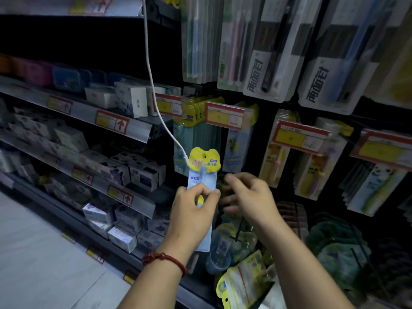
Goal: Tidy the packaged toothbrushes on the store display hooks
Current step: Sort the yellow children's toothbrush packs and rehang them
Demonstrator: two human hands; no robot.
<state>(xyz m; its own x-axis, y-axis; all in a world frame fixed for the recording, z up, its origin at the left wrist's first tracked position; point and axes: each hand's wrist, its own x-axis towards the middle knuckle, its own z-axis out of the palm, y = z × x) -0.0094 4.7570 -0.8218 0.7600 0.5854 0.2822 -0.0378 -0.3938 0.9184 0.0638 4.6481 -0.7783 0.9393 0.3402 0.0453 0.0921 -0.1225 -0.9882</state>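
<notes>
My left hand (193, 208), with a red bead bracelet at the wrist, grips a packaged toothbrush (204, 168) upright by its middle. The pack has a yellow bear-shaped header with a hang hole and a pale blue card. My right hand (247, 195) hovers just right of the pack, fingers spread and blurred, holding nothing. Above, a row of matching yellow-topped packs (200, 108) hangs on a hook behind a price tag (224, 115). More toothbrush packs (276, 152) hang to the right.
A white cable (156, 103) dangles from above down to the held pack. Shelves of boxed goods (124, 172) run along the left. Large toothbrush packs (265, 63) hang overhead. Green and yellow packs (243, 284) sit low at right. Pale floor (40, 264) lies at lower left.
</notes>
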